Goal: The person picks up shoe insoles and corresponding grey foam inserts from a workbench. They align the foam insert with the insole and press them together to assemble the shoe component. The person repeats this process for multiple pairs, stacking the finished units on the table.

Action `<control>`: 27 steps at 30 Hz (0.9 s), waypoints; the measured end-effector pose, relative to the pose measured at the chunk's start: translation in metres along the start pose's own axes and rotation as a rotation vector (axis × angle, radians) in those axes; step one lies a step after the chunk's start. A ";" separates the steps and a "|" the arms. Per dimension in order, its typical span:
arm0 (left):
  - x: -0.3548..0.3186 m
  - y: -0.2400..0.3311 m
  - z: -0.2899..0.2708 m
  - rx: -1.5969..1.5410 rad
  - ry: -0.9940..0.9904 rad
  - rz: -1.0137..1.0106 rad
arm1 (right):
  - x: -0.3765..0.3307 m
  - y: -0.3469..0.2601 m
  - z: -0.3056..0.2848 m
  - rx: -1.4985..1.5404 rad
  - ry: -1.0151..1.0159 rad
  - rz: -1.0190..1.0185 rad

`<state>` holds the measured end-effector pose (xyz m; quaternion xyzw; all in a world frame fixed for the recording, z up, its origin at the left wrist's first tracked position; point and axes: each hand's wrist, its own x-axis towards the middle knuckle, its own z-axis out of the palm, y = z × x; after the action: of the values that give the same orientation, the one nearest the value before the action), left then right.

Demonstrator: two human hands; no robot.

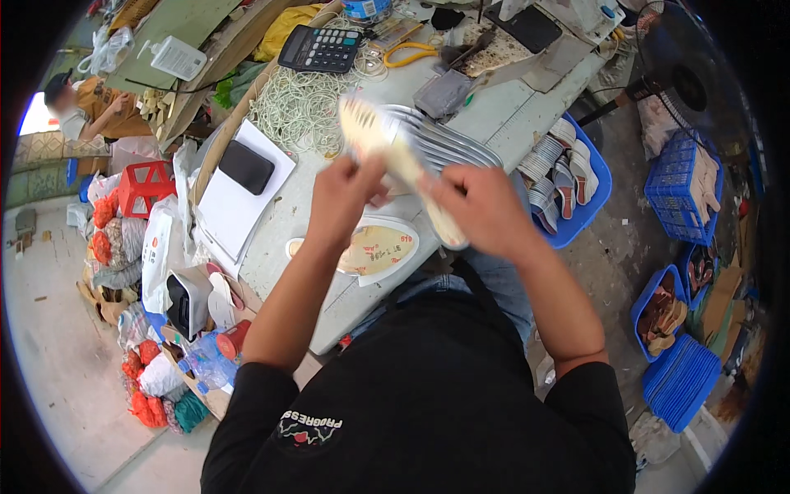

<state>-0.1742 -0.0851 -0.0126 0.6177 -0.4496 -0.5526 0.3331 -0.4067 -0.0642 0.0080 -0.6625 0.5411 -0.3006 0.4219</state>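
A cream shoe insole (363, 127), smeared by motion, slants over the worktable (284, 214) between my two hands. My left hand (346, 198) is closed at the insole's left edge, thumb and fingers pinching near its middle. Fingers bent, my right hand (485, 210) grips it lower down, close to the narrow end. Beneath my hands lies another insole (374, 249), cream with red print and a white rim, flat near the table's front edge. Just behind the held one is a row of curved grey-white sole pieces (469, 148), partly covered by it.
Left on the table are a phone (246, 167) on white paper, a heap of thin cord (296, 107) and a calculator (319, 49). Yellow-handled scissors (409, 54) lie behind. A blue basin (588, 193) of soles stands at right, near a fan (687, 86). Another person (103, 107) sits far left.
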 end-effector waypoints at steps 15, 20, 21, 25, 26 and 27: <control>-0.075 -0.055 -0.100 1.044 -0.368 0.613 | -0.030 0.017 0.069 -0.135 0.127 -0.477; -0.064 0.008 -0.100 0.844 -0.528 0.569 | -0.022 0.026 0.072 0.755 -0.450 0.206; -0.061 0.018 -0.097 0.808 -0.529 0.594 | -0.017 0.023 0.064 0.799 -0.506 0.205; -0.054 0.041 -0.073 0.866 -0.504 0.761 | -0.005 0.009 0.047 1.038 -0.564 0.316; -0.054 0.046 -0.069 0.869 -0.520 0.776 | -0.001 0.004 0.040 1.058 -0.569 0.331; -0.055 0.050 -0.065 0.871 -0.536 0.790 | -0.002 -0.006 0.034 1.029 -0.542 0.323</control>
<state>-0.1188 -0.0591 0.0649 0.3249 -0.8938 -0.2903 0.1064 -0.3754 -0.0541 -0.0027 -0.3358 0.2928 -0.2764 0.8515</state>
